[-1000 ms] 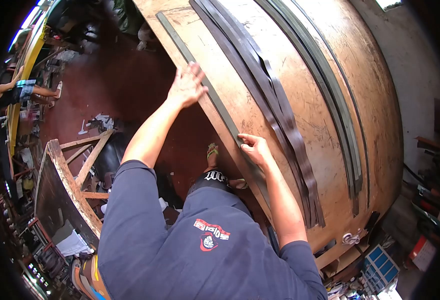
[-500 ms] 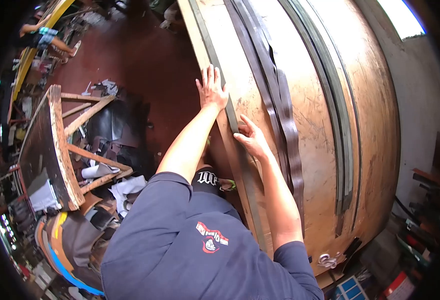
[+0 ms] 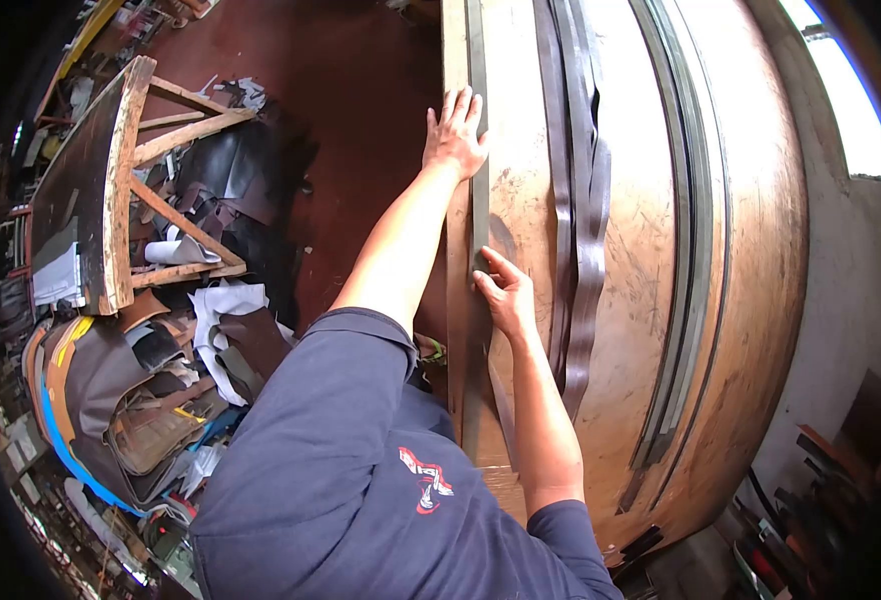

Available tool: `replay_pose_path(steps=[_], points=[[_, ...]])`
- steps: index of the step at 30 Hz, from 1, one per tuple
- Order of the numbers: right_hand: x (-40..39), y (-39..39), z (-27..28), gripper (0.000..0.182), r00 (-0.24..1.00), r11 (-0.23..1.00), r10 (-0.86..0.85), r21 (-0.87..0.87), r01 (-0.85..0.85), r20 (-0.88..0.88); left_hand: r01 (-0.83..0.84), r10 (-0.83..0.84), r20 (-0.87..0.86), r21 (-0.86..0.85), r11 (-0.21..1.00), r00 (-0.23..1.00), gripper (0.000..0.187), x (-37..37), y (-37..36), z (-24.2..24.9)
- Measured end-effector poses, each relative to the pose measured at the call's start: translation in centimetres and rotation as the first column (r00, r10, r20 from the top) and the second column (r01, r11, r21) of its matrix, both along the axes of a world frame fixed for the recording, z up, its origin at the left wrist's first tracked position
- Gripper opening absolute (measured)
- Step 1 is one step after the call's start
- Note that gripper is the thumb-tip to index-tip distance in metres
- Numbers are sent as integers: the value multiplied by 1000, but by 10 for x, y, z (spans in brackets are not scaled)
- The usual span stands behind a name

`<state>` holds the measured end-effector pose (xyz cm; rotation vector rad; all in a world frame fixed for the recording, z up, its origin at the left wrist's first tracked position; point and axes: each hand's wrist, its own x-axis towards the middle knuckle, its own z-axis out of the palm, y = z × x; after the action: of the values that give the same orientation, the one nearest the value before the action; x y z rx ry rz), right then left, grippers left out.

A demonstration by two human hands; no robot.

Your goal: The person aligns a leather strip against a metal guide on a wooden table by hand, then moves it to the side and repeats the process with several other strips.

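Note:
My left hand (image 3: 456,137) lies flat with fingers stretched on a long dark strip (image 3: 480,215) that runs along the left edge of the wooden table (image 3: 641,240). Lower down, my right hand (image 3: 507,292) is half curled, its index finger and thumb apart and their tips right at the strip's right side. Just right of that hand, several wavy dark brown leather-like strips (image 3: 586,230) lie lengthwise on the table.
Straight grey-green strips (image 3: 696,220) lie further right on the table. A wooden-legged stand (image 3: 121,190) lies tipped to the left, beside a heap of leather-like scraps (image 3: 151,400) on the red floor (image 3: 356,120). A grey wall (image 3: 856,270) is at the right.
The view has turned, so the table edge now appears more upright. My right hand's fingertips have come to the strip's side; my left hand stays flat on it.

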<state>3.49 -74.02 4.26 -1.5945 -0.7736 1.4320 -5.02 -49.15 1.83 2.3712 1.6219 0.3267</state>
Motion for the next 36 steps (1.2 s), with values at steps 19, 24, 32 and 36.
replay_pose_path(steps=[19,24,32,36], points=[[-5,1,-9,47,997,998,-56,9,56,-52,6,-6,4,-11,1000,1000,71,-1,0,-1],[-5,1,-10,46,996,998,-67,2,67,-66,7,-7,-1,7,1000,1000,70,0,2,-4],[-4,4,-5,45,997,998,-53,-18,52,-57,4,-4,6,1,1000,1000,69,-1,1,-2],[-4,4,-7,45,997,999,-52,-5,52,-55,3,-3,1,-4,1000,1000,69,-1,0,0]])
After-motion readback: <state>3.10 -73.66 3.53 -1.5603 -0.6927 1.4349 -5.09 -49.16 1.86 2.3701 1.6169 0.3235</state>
